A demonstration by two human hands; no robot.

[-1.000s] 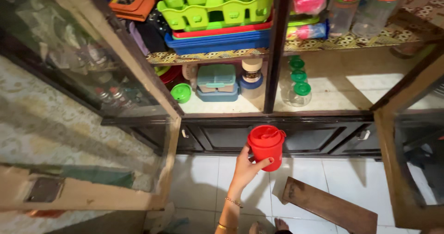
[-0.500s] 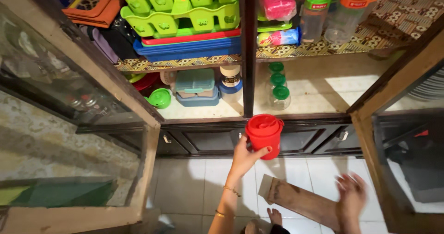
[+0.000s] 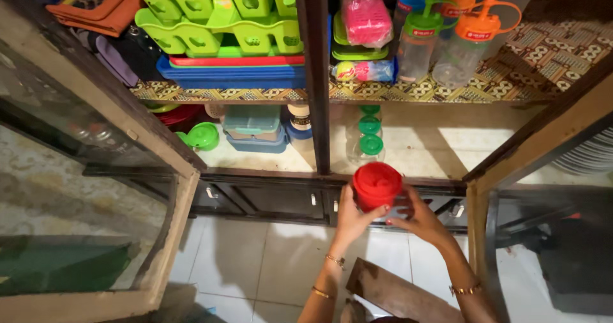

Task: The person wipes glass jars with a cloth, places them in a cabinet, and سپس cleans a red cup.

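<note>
- In the head view, a red lidded container (image 3: 377,186) is held in front of an open cabinet, just above its lower drawers (image 3: 268,198) and near the front edge of the bottom shelf (image 3: 415,150).
- The left hand (image 3: 352,219) is clamped on the container's left side, with the fingers wrapped round its wall.
- The right hand (image 3: 418,219) is pressed against the container's right side and lower edge, so the container is gripped between both hands.
- On the bottom shelf, just beyond the container, three clear jars with green lids (image 3: 369,138) are lined up from near to far.
- Further left on that shelf, a stack of pale lunch boxes (image 3: 254,129) and a loose green lid (image 3: 204,135) are seen.
- On the upper shelf, green baskets (image 3: 217,10) are stacked on red and blue trays (image 3: 236,70); to the right, a pink wrapped bundle (image 3: 366,17) and bottles with green and orange caps (image 3: 447,42) are stored.
- The glass doors (image 3: 96,169) are swung open on both sides; a wooden board (image 3: 396,294) lies on the white tiled floor (image 3: 255,259) below.
- The step in hand is judged to be the carrying of the container toward the bottom shelf.
- For the next move, a steady two-handed lift over the shelf edge would be called for, and a bare spot right of the jars would suit.
</note>
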